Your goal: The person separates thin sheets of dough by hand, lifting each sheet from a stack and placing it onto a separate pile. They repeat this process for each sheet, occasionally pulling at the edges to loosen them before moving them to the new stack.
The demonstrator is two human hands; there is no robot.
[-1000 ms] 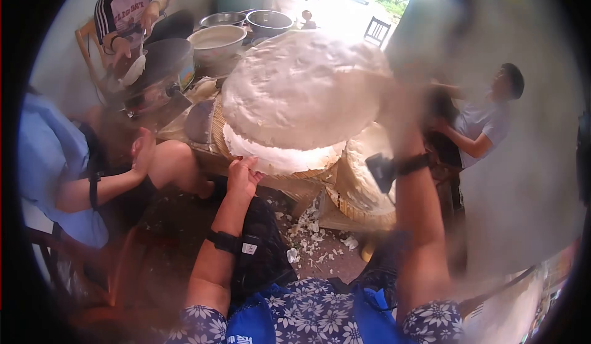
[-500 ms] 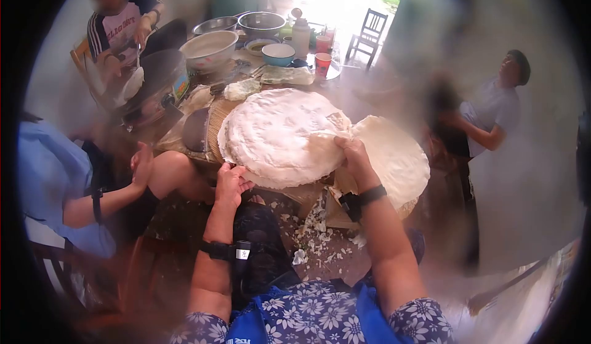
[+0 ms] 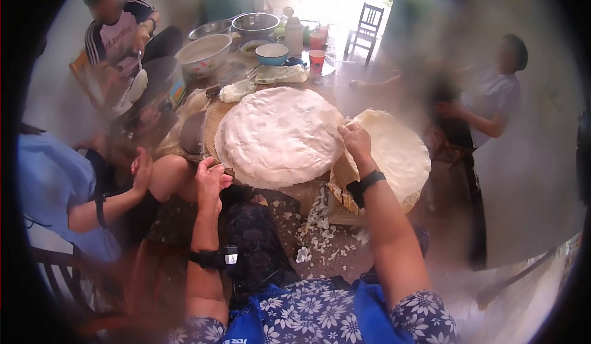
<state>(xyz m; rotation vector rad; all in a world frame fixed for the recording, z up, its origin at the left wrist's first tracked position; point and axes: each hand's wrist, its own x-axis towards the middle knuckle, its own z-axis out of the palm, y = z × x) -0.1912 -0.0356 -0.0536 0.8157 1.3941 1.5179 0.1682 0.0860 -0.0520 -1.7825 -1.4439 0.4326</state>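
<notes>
A stack of thin, pale round flatbreads (image 3: 280, 136) lies on a round woven mat (image 3: 213, 122) in front of me. My left hand (image 3: 211, 182) is beside its lower-left edge, apart from it, with the fingers spread and holding nothing. At the stack's right edge, my right hand (image 3: 355, 139) is closed in a pinch on the rim of a flatbread. Just right of that hand lies a second pale round sheet (image 3: 394, 156), on another woven mat (image 3: 411, 201) partly hidden under it.
Bowls, including a white basin (image 3: 204, 54) and a blue bowl (image 3: 272, 53), stand behind with red cups (image 3: 316, 62). White scraps (image 3: 319, 227) litter the floor below. A person in light blue (image 3: 58, 190) sits close on my left; others sit farther off.
My left hand has let go of the stack's lower-left edge and moved left, its fingers opening. The stack now lies flatter on the mat. My right hand stays at the right edge.
</notes>
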